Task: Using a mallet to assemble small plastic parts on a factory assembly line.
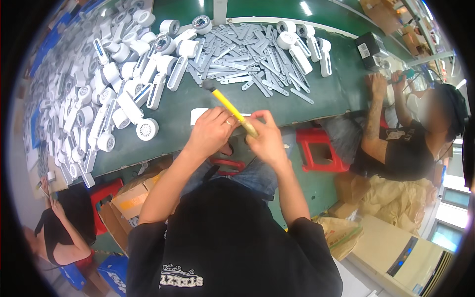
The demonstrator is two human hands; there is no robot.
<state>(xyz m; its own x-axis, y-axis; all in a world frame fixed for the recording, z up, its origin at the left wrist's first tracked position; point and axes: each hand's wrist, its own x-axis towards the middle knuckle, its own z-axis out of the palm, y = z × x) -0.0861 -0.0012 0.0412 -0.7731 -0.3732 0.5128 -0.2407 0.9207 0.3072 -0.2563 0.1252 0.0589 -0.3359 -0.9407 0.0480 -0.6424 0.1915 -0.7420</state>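
Yellow rod-shaped tool with a dark tip (pixel 227 105) is slanting above the green tabletop (pixel 170 123) near its edge, and the right hand (pixel 267 142) is gripping its beige lower end with curled fingers. The left hand (pixel 210 132) is resting bent fingers, close together, at a white plastic piece (pixel 198 116); any pinch is remaining indeterminable.

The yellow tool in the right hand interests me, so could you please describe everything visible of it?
The yellow tool is a straight stick with a small dark head, a yellow shaft and a dull tan lower end; its material is unclear. It slants up leftward over the table, its tan end gripped by the right hand. Whether the left hand touches it is unclear.
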